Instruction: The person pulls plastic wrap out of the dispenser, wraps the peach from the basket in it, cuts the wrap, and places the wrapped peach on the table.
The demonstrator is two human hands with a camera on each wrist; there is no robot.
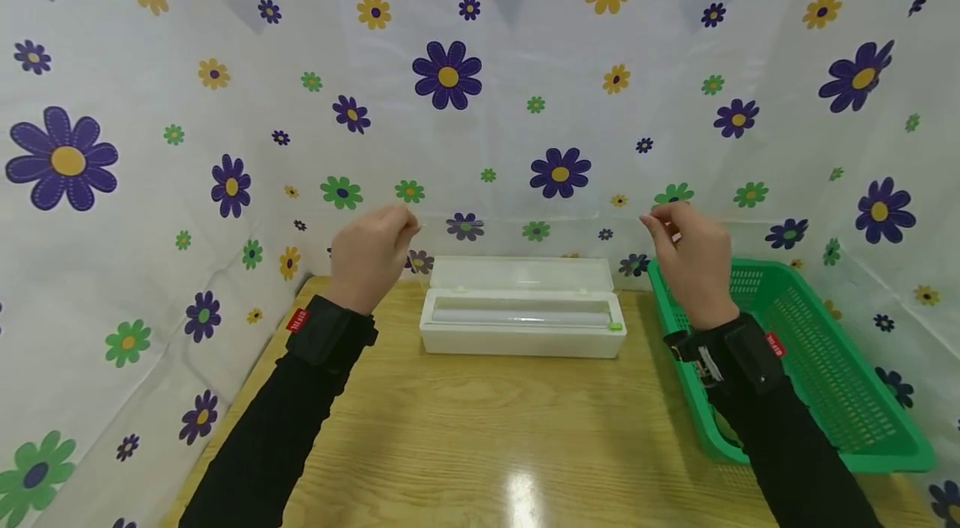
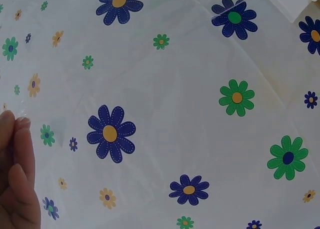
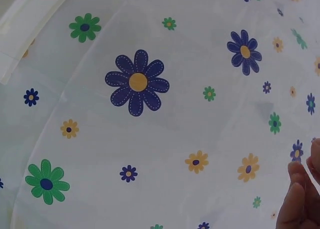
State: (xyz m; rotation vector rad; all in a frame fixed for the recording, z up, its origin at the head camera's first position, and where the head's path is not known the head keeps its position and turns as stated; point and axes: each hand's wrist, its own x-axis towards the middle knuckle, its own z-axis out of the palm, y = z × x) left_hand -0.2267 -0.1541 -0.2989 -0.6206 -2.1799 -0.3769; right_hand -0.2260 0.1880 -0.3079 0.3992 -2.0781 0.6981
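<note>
A sheet of clear cling film (image 1: 525, 220) stretches between my two raised hands, its upper edge faintly visible against the flowered cloth. My left hand (image 1: 372, 257) pinches one corner between thumb and fingers; in the left wrist view those fingers (image 2: 22, 154) show at the left edge. The other corner is pinched by my right hand (image 1: 692, 261), whose fingers (image 3: 296, 191) appear at lower right in the right wrist view. Below and between the hands, a white cling film dispenser (image 1: 521, 342) sits with its lid raised, a roll (image 1: 521, 316) inside and a green slider (image 1: 615, 326) at its right end.
A green plastic basket (image 1: 888, 395) stands on the right of the wooden table (image 1: 480, 420); something pale inside it is mostly hidden by my right arm. Flower-printed cloth (image 1: 480, 145) hangs behind and along both sides.
</note>
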